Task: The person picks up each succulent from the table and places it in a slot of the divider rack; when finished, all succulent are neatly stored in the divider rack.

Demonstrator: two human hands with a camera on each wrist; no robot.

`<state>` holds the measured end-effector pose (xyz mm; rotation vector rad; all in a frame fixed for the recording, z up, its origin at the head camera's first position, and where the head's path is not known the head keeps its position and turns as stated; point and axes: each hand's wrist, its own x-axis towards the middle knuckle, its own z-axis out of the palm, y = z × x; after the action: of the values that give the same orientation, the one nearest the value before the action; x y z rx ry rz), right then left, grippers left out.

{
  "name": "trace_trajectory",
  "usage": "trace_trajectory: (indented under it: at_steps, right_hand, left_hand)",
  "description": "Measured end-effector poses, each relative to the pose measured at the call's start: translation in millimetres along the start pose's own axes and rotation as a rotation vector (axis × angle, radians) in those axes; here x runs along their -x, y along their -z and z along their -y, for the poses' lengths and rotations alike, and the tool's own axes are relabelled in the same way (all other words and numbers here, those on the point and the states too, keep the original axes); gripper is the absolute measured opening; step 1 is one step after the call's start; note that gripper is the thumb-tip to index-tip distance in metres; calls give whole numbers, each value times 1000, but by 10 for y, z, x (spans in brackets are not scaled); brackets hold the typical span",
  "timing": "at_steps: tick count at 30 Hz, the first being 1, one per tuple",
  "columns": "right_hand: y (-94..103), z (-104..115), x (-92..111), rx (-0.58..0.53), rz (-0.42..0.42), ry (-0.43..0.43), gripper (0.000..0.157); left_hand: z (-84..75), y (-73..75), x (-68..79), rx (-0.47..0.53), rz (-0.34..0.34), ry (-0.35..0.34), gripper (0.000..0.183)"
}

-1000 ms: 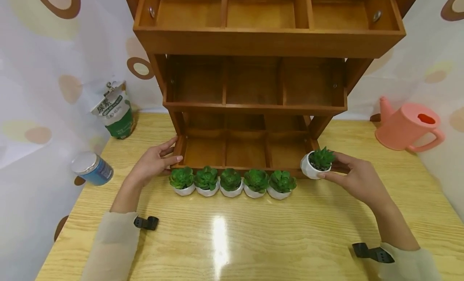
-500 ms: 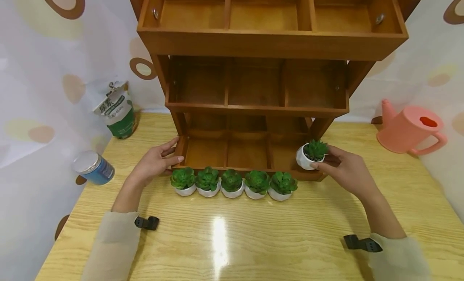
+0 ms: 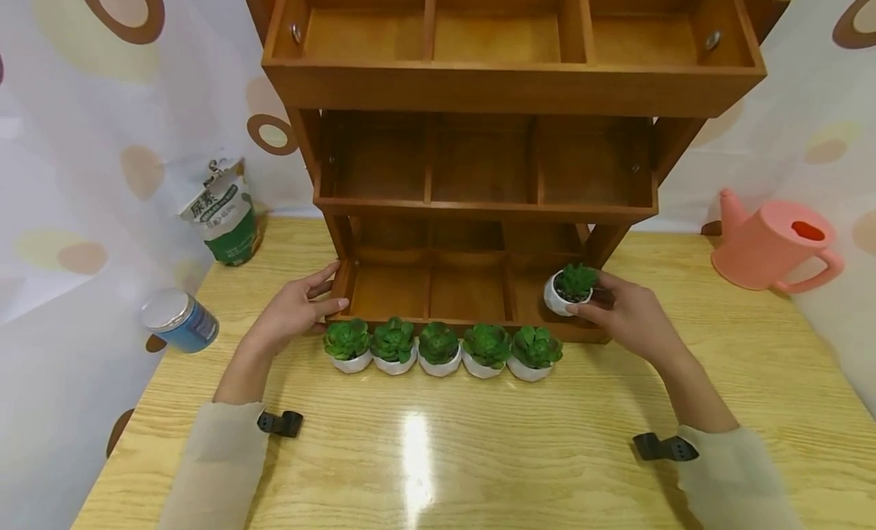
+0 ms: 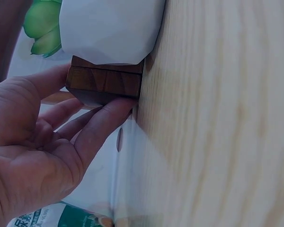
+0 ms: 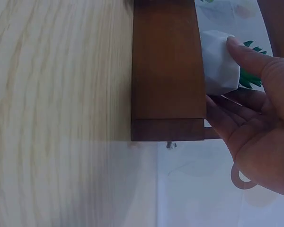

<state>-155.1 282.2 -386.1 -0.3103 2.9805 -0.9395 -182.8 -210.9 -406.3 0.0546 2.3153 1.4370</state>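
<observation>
A brown wooden tiered shelf (image 3: pixel 513 89) stands on the table, each tier divided into compartments. My right hand (image 3: pixel 626 317) grips a small potted succulent (image 3: pixel 573 283) with spiky green leaves by its white faceted pot, thumb in front. This pot is over the bottom tier's right compartment; in the right wrist view the white pot (image 5: pixel 220 61) appears right at the box's upper edge. My left hand (image 3: pixel 290 309) holds the left end of the bottom tier, its thumb over the rim. Several potted succulents (image 3: pixel 439 347) line up along the tier's front.
On the left are a blue can (image 3: pixel 181 321) and a green-and-white clipped bag (image 3: pixel 226 218). A pink watering can (image 3: pixel 773 245) stands at the right. Patterned cloth (image 3: pixel 103 233) hangs behind the wood-grain table (image 3: pixel 520 454).
My right hand has carried the potted succulent left and inward, from beside the bottom tier's right front corner to over its right compartment. The left hand has kept its place on the shelf.
</observation>
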Motion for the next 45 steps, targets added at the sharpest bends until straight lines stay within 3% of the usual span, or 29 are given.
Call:
trace_trajectory:
  at_steps: [28,45]
  right_hand:
    - [-226,142,-243,73,104,11,58]
    - [-280,169,-262,78,150,-55,69]
  left_hand:
    - [5,-4,12,-4,-1,-16,76]
    - [21,-7,2,-13,-4,-11,76]
